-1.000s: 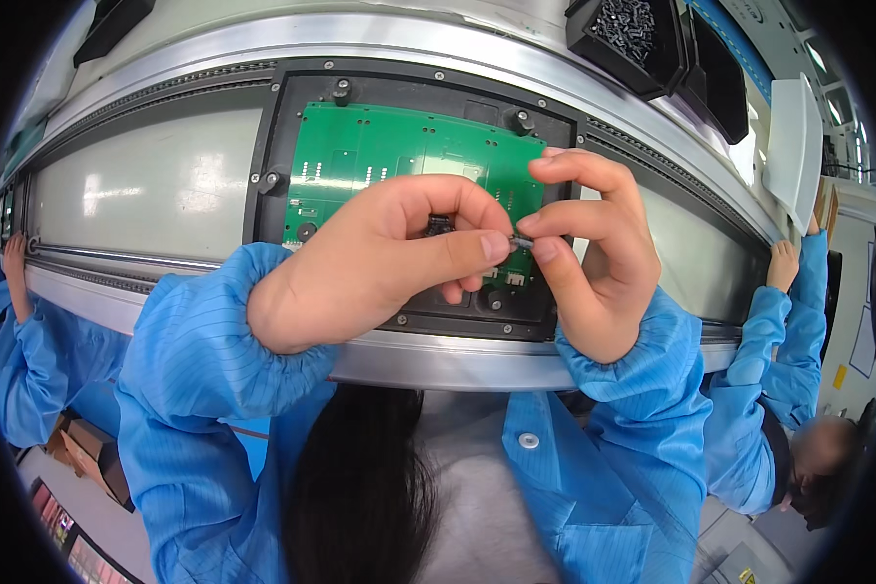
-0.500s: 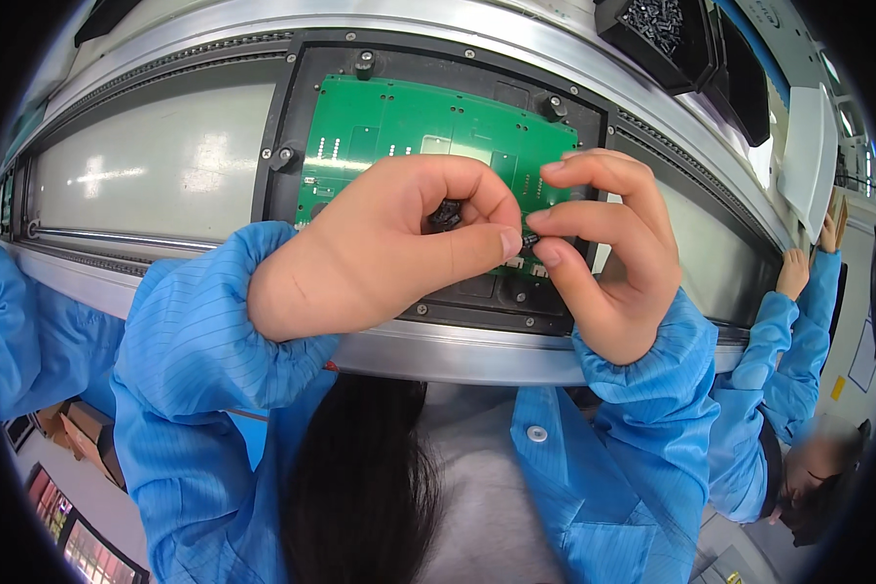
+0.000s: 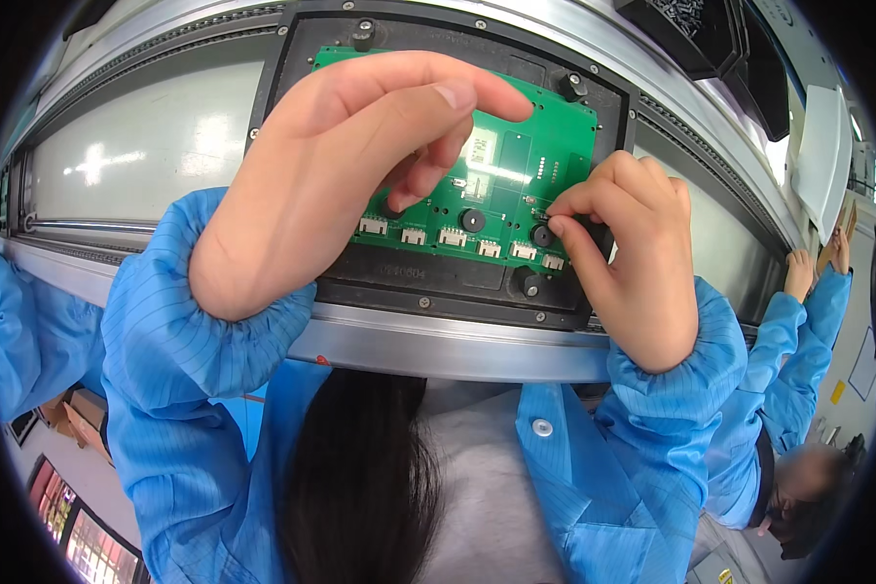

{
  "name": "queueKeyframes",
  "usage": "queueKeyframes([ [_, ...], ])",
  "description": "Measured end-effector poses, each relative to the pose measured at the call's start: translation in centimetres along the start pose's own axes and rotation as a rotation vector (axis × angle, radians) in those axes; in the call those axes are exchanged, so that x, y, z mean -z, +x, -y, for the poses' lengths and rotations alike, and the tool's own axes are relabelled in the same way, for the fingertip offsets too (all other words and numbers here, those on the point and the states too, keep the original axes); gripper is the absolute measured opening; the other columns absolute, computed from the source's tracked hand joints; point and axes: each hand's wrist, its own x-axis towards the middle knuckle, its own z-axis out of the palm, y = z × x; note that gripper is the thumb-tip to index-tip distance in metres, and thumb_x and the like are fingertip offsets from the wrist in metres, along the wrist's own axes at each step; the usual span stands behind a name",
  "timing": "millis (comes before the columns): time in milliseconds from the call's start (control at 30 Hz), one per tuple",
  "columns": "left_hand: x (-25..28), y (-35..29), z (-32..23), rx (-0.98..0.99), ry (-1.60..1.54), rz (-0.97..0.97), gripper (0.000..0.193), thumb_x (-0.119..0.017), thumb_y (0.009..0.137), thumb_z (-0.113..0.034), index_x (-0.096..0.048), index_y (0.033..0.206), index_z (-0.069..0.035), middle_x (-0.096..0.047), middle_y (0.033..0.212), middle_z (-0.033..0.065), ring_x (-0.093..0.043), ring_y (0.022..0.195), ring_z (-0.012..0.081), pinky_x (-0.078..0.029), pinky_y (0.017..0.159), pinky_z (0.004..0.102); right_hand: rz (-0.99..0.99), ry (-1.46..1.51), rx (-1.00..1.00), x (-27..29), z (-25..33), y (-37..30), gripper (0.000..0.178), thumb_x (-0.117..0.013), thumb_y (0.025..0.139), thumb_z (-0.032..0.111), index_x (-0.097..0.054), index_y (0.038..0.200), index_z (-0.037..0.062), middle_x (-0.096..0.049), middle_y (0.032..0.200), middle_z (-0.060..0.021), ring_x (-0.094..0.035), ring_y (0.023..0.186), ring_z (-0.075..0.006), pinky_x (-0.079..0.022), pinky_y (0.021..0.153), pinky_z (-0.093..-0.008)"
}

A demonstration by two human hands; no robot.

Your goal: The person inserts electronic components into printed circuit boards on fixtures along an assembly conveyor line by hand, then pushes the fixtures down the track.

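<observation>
A green circuit board [image 3: 516, 146] lies in a black frame [image 3: 380, 282]. At the board's right side, my right hand [image 3: 642, 243] pinches a small dark component [image 3: 545, 217] against the surface, just above a round black buzzer [image 3: 542, 236]. A second round black buzzer [image 3: 472, 220] sits on the board farther left. My left hand [image 3: 331, 156] hovers over the board's left part, index finger stretched and the other fingers curled inward; whatever they hold is hidden. White connectors [image 3: 453, 237] line the board's near edge.
Black knobs [image 3: 574, 88] stand at the frame's corners. A metal rail [image 3: 457, 346] runs along the near side. Black bins [image 3: 681, 29] with small dark parts stand at the far right. To the right, another person's hands [image 3: 800, 273] are raised.
My hands have moved apart. The right hand has brought its dark component down to the board's right side; the left has shifted up and left, uncovering the connectors and buzzers.
</observation>
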Motion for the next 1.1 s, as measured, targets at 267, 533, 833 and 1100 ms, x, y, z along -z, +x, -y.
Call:
queueKeyframes([
  [267, -0.2, -0.3, 0.2, 0.026, -0.017, 0.014, 0.032, -0.041, 0.097, -0.017, -0.061, 0.109, 0.003, -0.042, 0.07, 0.0005, -0.036, 0.061, 0.0091, -0.029, 0.053, 0.019, -0.024, -0.033, 0.003, 0.0, 0.0, -0.1, 0.012, -0.067, 0.071, 0.001, -0.061, 0.078, 0.0089, -0.049, 0.081, -0.0013, -0.044, 0.075, -0.0184, -0.03, 0.077, -0.0308],
  [533, -0.8, -0.3, 0.5, 0.031, -0.042, 0.04, 0.032, -0.04, 0.096, -0.016, -0.061, 0.109, 0.004, -0.043, 0.07, 0.0012, -0.037, 0.06, 0.0094, -0.029, 0.053, 0.0194, -0.043, -0.094, 0.028, -0.2, -0.4, -0.2, 0.013, -0.067, 0.071, 0.001, -0.061, 0.079, 0.0089, -0.048, 0.082, -0.001, -0.043, 0.076, -0.017, -0.028, 0.078, -0.0302],
  [833, -1.4, 0.1, 0.2, 0.093, -0.095, 0.022, 0.036, -0.037, 0.097, -0.021, -0.061, 0.108, 0.005, -0.045, 0.072, 0.002, -0.039, 0.06, 0.01, -0.03, 0.052, 0.0198, -0.013, -0.201, 0.027, 0.7, -0.2, 0.0, 0.012, -0.067, 0.072, 0.003, -0.061, 0.08, 0.0092, -0.048, 0.084, -0.0015, -0.044, 0.078, -0.0184, -0.028, 0.078, -0.0305],
  [1100, -1.2, -0.3, 0.3, 0.096, -0.096, 0.031, 0.038, -0.036, 0.098, -0.022, -0.061, 0.107, 0.005, -0.045, 0.073, 0.0022, -0.039, 0.061, 0.0099, -0.031, 0.052, 0.0199, 0.004, -0.267, 0.016, 0.7, 0.4, 0.2, 0.012, -0.067, 0.072, 0.003, -0.06, 0.081, 0.0091, -0.048, 0.084, -0.0021, -0.044, 0.078, -0.0189, -0.029, 0.078, -0.031],
])
